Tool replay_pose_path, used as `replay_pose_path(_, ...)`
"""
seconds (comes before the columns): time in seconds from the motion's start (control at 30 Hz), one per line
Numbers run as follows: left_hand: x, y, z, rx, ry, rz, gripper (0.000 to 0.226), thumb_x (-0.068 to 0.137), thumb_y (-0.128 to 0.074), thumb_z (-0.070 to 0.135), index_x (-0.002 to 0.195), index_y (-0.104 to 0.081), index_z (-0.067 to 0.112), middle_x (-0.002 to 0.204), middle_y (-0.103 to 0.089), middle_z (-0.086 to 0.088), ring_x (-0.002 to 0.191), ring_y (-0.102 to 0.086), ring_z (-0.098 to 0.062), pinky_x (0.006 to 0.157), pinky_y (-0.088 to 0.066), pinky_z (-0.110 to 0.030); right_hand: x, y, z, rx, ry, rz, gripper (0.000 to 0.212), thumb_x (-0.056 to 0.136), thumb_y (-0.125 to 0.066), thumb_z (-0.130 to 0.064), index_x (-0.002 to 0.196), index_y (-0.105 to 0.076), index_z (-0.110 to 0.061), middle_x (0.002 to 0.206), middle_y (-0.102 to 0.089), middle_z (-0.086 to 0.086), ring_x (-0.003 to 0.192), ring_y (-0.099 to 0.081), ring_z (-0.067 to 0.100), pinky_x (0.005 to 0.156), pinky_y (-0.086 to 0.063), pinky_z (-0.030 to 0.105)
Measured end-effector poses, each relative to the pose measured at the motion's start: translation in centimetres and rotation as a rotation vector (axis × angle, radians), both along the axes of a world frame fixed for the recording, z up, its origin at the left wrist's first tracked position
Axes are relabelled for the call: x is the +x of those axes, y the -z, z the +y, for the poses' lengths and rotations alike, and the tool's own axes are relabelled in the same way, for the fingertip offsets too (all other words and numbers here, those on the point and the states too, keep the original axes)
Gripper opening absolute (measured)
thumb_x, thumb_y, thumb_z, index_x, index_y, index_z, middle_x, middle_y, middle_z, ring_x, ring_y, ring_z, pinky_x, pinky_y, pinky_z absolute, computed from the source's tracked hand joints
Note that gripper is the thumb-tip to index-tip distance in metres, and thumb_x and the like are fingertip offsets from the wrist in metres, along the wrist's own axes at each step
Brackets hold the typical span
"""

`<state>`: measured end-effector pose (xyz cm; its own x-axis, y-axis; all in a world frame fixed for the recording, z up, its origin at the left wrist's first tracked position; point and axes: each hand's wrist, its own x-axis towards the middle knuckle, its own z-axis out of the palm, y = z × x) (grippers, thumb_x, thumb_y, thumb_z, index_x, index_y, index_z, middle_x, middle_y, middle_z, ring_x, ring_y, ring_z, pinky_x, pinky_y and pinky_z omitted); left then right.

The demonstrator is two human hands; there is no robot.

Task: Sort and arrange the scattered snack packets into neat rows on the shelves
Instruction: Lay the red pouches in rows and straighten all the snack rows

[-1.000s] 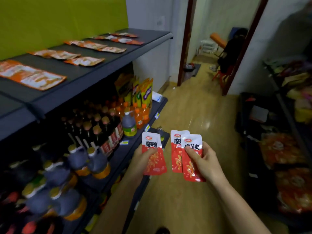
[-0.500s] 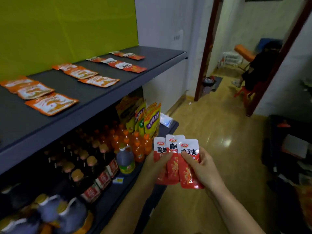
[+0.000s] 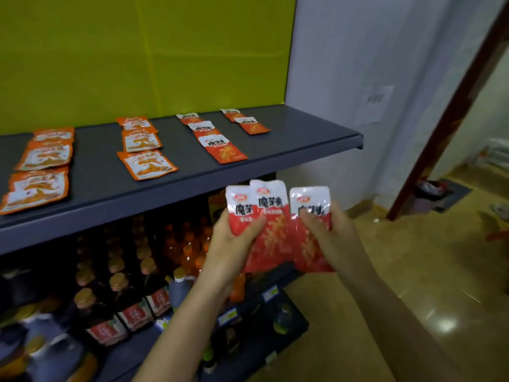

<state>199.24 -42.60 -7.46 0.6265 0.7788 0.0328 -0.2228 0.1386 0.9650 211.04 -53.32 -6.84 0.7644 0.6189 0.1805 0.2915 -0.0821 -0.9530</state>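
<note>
Three red-and-white snack packets are fanned out in front of me, just below the top shelf's (image 3: 192,183) front edge. My left hand (image 3: 234,241) grips the two left packets (image 3: 271,232), thumb across their fronts. My right hand (image 3: 330,235) pinches the third packet (image 3: 308,199) at its right side. On the dark top shelf lie rows of flat packets: orange ones (image 3: 41,172) at the left, another orange row (image 3: 144,150) in the middle, a red-and-white row (image 3: 217,142) and a short red-and-white row (image 3: 248,123) at the right.
Below the top shelf a lower shelf (image 3: 154,343) is packed with sauce bottles (image 3: 129,296) and orange drink bottles (image 3: 190,244). A yellow-green wall panel (image 3: 137,56) backs the shelf. A doorway (image 3: 454,119) and glossy floor (image 3: 413,285) lie to the right.
My view has turned up and left toward the top shelf. Both hands rose with the packets, and the single packet from my left hand joined the fan held between both hands.
</note>
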Motion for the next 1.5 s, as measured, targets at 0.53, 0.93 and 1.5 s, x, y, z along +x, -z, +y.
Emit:
replay_pose_path(0.53,7.8,-9.3,12.4,0.202,-0.365,-0.034,0.022,0.086,-0.063,0.011,0.107,-0.058,0.015,0.094,-0.069,-0.001,0.079,-0.068,-0.014,0.073,-0.058,-0.039,15.4,-8.2,18.1,-0.194,-0.231,-0.102,0.024,0.089,-0.06,-0.024,0.109,-0.051,-0.015,0.117,-0.064,0.009,0.1,-0.064,0.022,0.087,-0.052,0.038)
replay_pose_path(0.93,12.0,-10.4,15.3,0.198,-0.415,0.004,0.022,0.086,-0.064,0.013,0.107,-0.058,0.014,0.092,-0.07,0.001,0.068,-0.069,-0.007,0.054,-0.057,-0.024,18.7,-6.4,21.5,-0.49,-0.209,-0.585,0.043,0.087,-0.052,-0.05,0.107,-0.05,-0.012,0.114,-0.062,0.011,0.105,-0.057,0.032,0.076,-0.039,0.034)
replay_pose_path(1.5,21.5,-11.4,14.0,0.251,-0.423,0.065,0.008,0.088,-0.062,0.016,0.095,-0.062,0.012,0.083,-0.069,-0.004,0.06,-0.067,-0.008,0.059,-0.058,-0.029,23.8,-11.2,22.3,0.064,-0.719,-0.083,0.017,0.087,-0.062,-0.03,0.085,-0.062,-0.013,0.082,-0.07,0.005,0.067,-0.067,0.008,0.069,-0.054,0.023)
